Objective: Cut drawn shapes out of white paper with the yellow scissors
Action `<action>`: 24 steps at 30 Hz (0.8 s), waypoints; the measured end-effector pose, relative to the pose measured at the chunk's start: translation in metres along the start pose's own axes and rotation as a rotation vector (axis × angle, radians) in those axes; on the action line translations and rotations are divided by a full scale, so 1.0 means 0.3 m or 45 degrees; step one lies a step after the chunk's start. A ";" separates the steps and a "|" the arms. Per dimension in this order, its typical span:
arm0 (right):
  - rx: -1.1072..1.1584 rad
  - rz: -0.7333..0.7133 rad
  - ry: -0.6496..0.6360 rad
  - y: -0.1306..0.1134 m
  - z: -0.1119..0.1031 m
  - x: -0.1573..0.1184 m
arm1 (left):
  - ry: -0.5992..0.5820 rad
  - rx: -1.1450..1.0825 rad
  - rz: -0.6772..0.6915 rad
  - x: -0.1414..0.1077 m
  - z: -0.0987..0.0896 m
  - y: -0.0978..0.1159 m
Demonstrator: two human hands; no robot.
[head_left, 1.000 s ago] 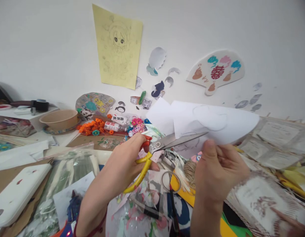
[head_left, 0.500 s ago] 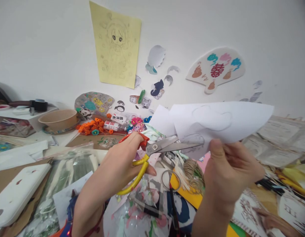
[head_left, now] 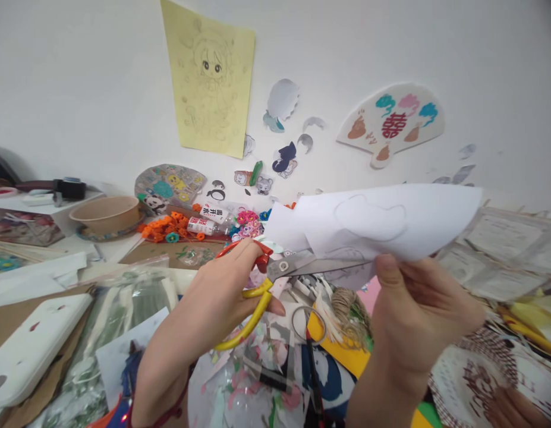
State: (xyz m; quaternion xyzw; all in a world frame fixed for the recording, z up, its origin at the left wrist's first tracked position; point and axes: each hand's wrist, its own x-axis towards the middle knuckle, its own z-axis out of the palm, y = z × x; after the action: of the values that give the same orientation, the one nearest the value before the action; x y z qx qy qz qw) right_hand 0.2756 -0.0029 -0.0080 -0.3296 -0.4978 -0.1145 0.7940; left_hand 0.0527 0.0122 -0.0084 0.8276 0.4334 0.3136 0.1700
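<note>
My left hand (head_left: 222, 297) is closed round the handles of the scissors (head_left: 302, 265), one handle red and the other yellow. The blades point right and lie against the lower part of a white sheet of paper (head_left: 373, 220) with faint pencil outlines on it. My right hand (head_left: 418, 303) pinches the sheet's lower edge between thumb and fingers, near the blade tips. The paper curls upward over that hand, and part of the blades is hidden by it.
Paper scraps (head_left: 239, 380) and a twine roll (head_left: 346, 306) lie below the hands. A white case (head_left: 34, 351) and a tan bowl (head_left: 106, 214) are on the left. Behind, a yellow drawing (head_left: 213, 83) and a paper fan (head_left: 391, 125) hang on the wall.
The scissor blades have closed somewhat and sit a little further right against the paper. The sheet has tilted and shifted slightly left, while my right hand has moved slightly right.
</note>
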 end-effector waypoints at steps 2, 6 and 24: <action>-0.003 -0.011 0.000 -0.001 -0.001 -0.001 | -0.001 -0.007 0.002 0.003 0.001 -0.001; 0.005 -0.016 -0.007 -0.005 -0.003 0.000 | 0.002 -0.022 0.001 0.002 0.000 0.002; -0.086 0.018 0.055 -0.015 -0.005 0.001 | -0.033 -0.071 -0.022 -0.003 -0.002 0.008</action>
State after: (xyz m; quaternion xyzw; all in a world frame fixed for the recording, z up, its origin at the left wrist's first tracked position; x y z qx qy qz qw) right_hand 0.2745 -0.0072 -0.0064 -0.3573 -0.4740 -0.1328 0.7937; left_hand 0.0534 0.0102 -0.0070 0.8227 0.4296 0.3133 0.2011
